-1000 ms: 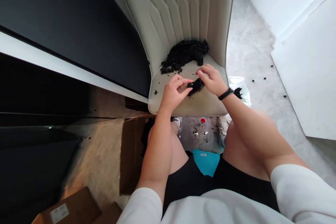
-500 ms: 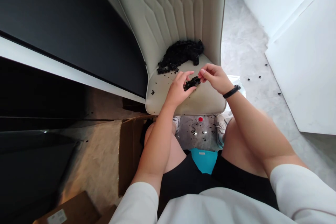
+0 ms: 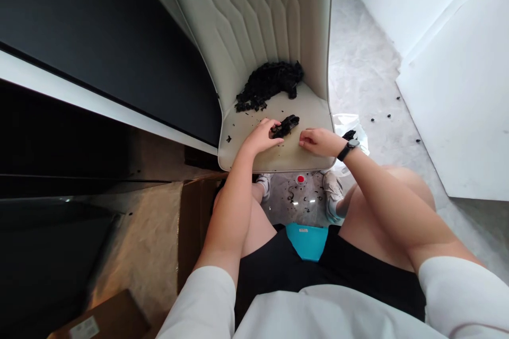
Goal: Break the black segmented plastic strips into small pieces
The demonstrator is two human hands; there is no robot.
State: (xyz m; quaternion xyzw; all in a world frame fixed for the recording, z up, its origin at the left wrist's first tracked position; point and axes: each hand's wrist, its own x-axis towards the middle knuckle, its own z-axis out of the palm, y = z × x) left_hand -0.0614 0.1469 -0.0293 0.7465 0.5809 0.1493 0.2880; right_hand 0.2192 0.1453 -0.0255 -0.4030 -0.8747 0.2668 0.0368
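Note:
My left hand (image 3: 262,136) rests on the seat of a cream padded chair (image 3: 238,153), thumb and fingers apart around the near left end of a small black, shrivelled clump (image 3: 288,126). Its fingertips are at the clump's edge; whether they press on it is unclear. To the right of the clump, and apart from it, my right hand (image 3: 318,141) hangs low over the seat with fingers curled together. Anything inside those fingers is hidden. A larger heap of the same black, crinkled pieces (image 3: 270,83) lies against the backrest.
A white plastic bag (image 3: 362,140) with black pieces stands right of the chair. Beneath the seat front, a clear container with a red cap (image 3: 300,179) sits between my shoes. Cardboard boxes (image 3: 194,233) are at left, beside a dark panel (image 3: 119,53). Black crumbs dot the seat and floor.
My right hand has left the small clump and come down toward the seat's front, its wrist turning so the watch face shows. My left hand has shifted slightly left and nearer me, its fingers off the clump's top.

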